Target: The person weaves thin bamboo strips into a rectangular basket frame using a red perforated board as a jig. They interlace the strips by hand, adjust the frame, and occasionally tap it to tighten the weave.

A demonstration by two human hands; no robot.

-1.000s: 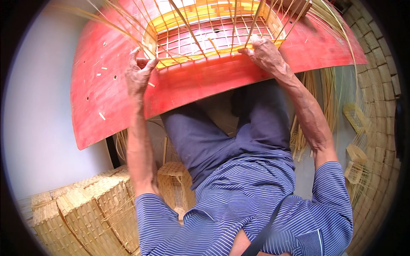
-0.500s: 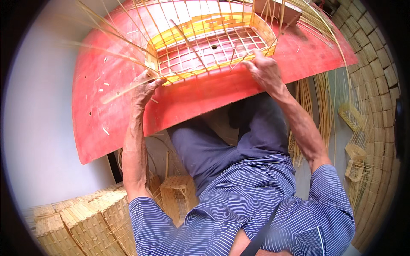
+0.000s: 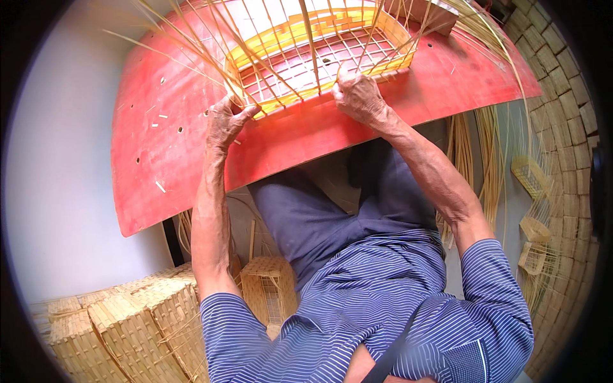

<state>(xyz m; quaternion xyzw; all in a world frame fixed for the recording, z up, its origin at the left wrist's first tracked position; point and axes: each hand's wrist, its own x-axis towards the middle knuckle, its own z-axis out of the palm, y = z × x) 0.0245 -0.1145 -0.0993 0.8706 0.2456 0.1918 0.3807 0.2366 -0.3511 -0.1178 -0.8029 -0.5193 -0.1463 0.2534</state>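
A half-woven bamboo basket [image 3: 348,23] sits on the red board, with yellow bands around its low wall and an open lattice bottom. Long upright bamboo strips [image 3: 311,48] rise from its sides. At the near left corner, my left hand [image 3: 223,124] is closed on the wall, thumb on the near side and strips passing beside the fingers. My right hand [image 3: 361,97] has its fingers curled at the middle of the basket's near wall; its fingertips partly cover what they pinch there.
The red board [image 3: 287,147] has small holes and scattered bamboo offcuts [image 3: 159,186]. A brown block [image 3: 440,19] and a bundle of strips [image 3: 488,32] lie at the far right. Finished woven baskets [image 3: 128,325] stand lower left. More strips [image 3: 488,153] hang or stand right of my legs.
My right hand has moved left along the near wall, from near the right corner to the middle. My left hand stays at the left corner. Several upright strips have shifted.
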